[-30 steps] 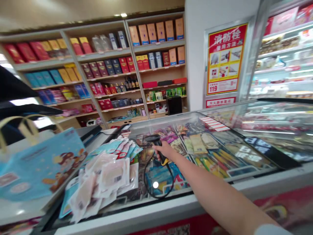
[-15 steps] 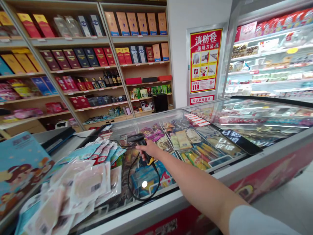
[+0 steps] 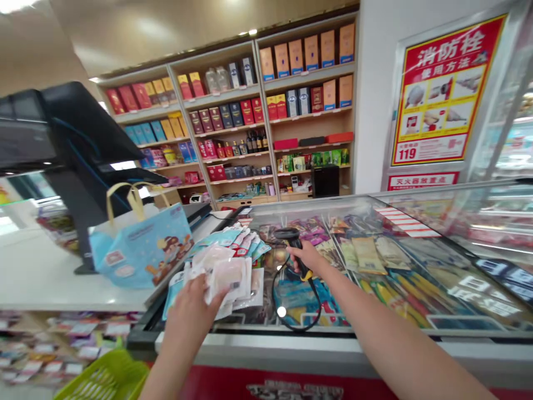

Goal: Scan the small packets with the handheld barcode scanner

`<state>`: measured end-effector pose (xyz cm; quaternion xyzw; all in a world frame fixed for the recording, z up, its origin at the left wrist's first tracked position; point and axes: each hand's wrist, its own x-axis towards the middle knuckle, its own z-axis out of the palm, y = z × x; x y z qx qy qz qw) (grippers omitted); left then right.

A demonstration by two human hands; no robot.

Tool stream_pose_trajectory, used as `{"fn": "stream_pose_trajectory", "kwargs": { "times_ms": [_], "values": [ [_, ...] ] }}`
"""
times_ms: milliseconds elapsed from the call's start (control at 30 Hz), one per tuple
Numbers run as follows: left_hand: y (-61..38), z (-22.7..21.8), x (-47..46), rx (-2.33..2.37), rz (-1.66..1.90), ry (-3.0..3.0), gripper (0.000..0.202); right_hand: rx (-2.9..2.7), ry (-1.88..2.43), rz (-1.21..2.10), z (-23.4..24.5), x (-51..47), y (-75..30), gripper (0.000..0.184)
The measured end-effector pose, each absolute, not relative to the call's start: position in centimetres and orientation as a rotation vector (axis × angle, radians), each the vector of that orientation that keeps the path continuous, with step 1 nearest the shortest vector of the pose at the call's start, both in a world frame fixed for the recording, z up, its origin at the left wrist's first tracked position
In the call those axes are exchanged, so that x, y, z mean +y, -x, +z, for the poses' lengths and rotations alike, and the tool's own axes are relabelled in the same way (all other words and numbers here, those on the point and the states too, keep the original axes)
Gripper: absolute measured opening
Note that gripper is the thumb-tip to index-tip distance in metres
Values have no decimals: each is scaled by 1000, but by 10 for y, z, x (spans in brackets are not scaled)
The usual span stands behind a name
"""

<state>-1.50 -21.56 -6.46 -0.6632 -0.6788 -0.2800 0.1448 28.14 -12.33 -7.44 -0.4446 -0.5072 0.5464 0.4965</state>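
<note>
Poster (image 3: 449, 91) reading 消防栓 and 119, right hand (image 3: 307, 259) wrapped around black scanner (image 3: 288, 234), left hand (image 3: 192, 305) spread over pale packets (image 3: 231, 275)

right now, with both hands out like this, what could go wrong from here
The packets overlap in a loose heap, so the left hand might set some sliding. The cord loops down from the scanner in the right hand, close beside the heap, and could snag a packet if the scanner swings over. The blue bag stands near the counter's edge, so a wide sweep might knock it.
</note>
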Motion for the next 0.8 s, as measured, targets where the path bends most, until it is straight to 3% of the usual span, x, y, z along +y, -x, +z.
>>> {"fn": "stream_pose_trajectory", "kwargs": {
  "times_ms": [167,300,467,667,800],
  "values": [
    [-7,-68,-184,-2094,-390,1852,62,-1231,1062,1326,-77,-123,-281,23],
    [-15,-66,-183,-2267,-448,1850,52,-1240,1063,1316,-81,-119,-281,23],
    [-15,-50,-179,-2260,-866,1913,23,-1218,1026,1310,-82,-119,-279,29],
    [-58,-18,-135,-1963,-1694,1897,21,-1190,981,1356,-59,-130,-277,33],
    [-110,-22,-78,-1921,-2249,2000,14,-1205,915,1343,-51,-141,-286,39]
  ]
}}
